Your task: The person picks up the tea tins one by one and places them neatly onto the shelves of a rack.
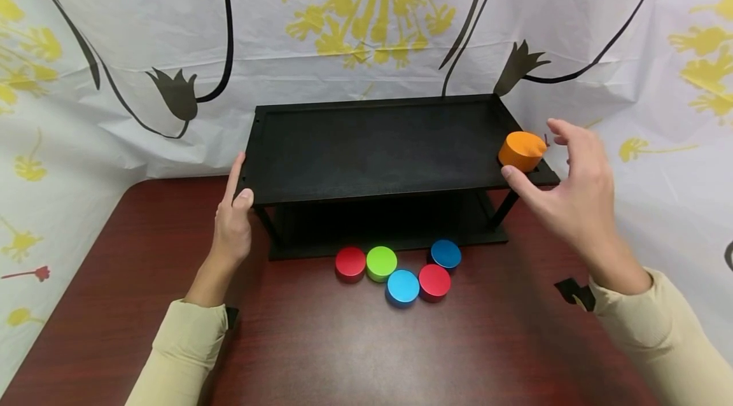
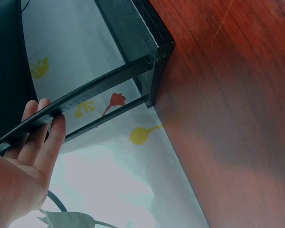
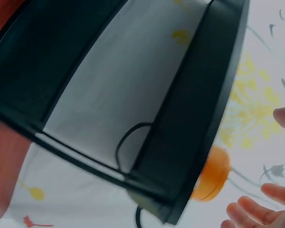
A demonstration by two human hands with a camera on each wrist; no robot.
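A black two-level shelf [image 1: 378, 151] stands on the table. My left hand [image 1: 233, 228] holds its left side, the thumb at the front corner; in the left wrist view the fingers [image 2: 50, 142] pass behind a side bar. On the right end of the top board sits an orange round block [image 1: 521, 151]. Around it my right hand [image 1: 575, 193] is spread, thumb and fingers apart. The right wrist view shows a gap between the fingers [image 3: 249, 211] and the orange block [image 3: 213, 175]. Nothing is in that hand.
Before the shelf lie a red disc [image 1: 350, 264], a green disc [image 1: 381, 263], a light blue disc [image 1: 403, 287], another red disc [image 1: 434, 282] and a dark blue disc [image 1: 445, 255]. A patterned white sheet [image 1: 343, 81] hangs behind the reddish-brown table [image 1: 321, 342].
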